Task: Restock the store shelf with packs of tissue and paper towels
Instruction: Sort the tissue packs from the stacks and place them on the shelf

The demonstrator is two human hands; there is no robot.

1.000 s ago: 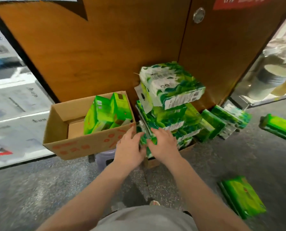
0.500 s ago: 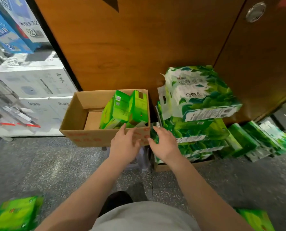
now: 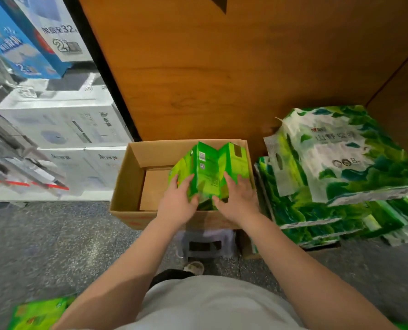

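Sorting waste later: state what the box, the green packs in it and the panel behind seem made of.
Box: brown corrugated cardboard, matte, folded flaps. Green packs: probably glossy plastic film, shiny and creased. Panel: wood or wood-look laminate, grain visible, slight sheen.

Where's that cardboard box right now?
The cardboard box sits on the floor at centre, against the wooden panel, left of the stacked tissue packs.

A brown wooden panel (image 3: 222, 67) rises behind. White and blue appliance boxes (image 3: 62, 125) are stacked at left, on a speckled grey floor (image 3: 43, 253).
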